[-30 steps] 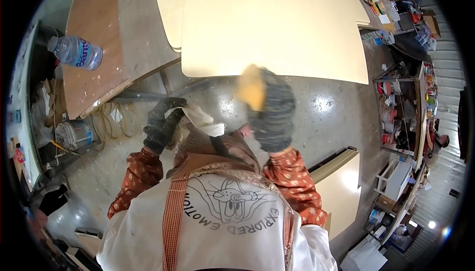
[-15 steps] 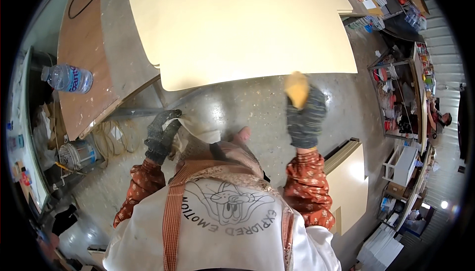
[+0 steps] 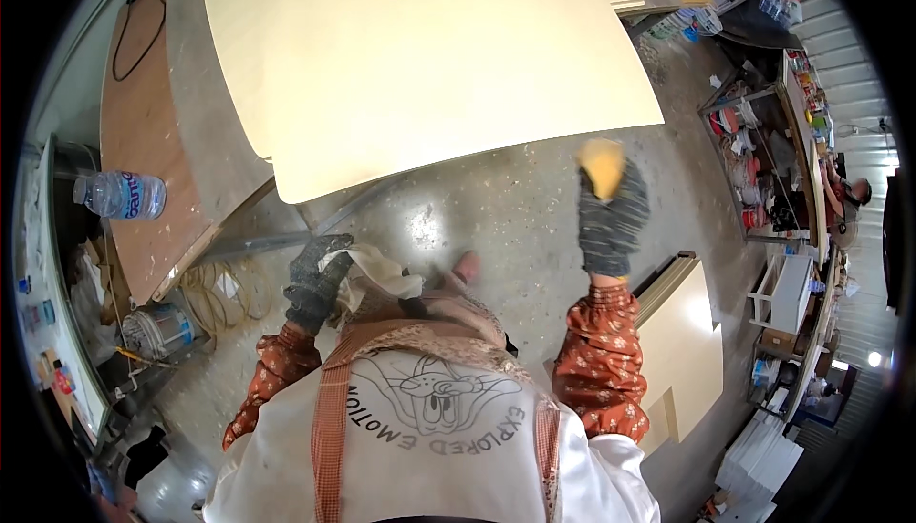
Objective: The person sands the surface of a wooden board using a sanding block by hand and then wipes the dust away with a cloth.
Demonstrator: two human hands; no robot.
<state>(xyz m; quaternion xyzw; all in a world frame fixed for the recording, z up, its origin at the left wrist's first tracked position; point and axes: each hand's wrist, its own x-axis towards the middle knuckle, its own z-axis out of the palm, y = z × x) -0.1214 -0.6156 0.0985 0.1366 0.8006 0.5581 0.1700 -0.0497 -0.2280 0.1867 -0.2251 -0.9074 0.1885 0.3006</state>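
Observation:
My left hand [image 3: 318, 280], in a dark grey knit glove, is closed on an off-white cloth [image 3: 384, 271] that hangs in front of my apron. Out to the right, my right hand [image 3: 614, 224] wears a matching glove and grips a yellow sponge-like piece [image 3: 602, 170], slightly blurred. It is held just off the near right corner of a large cream panel [image 3: 439, 65], not touching it. The panel lies on a worktable [image 3: 205, 94], its near edge jutting past the tabletop.
A plastic water bottle [image 3: 120, 195] stands on the table's brown left end. Below are coiled hose [image 3: 215, 280] and a bucket [image 3: 157, 330]. More cream panels [image 3: 682, 351] are stacked at right near my elbow. Cluttered shelving [image 3: 754, 160] and another person [image 3: 844, 200] are farther right.
The view has shifted, so the panel and table sit further left and lower. My right hand with the yellow piece is further right of the panel's corner; the left still holds the cloth.

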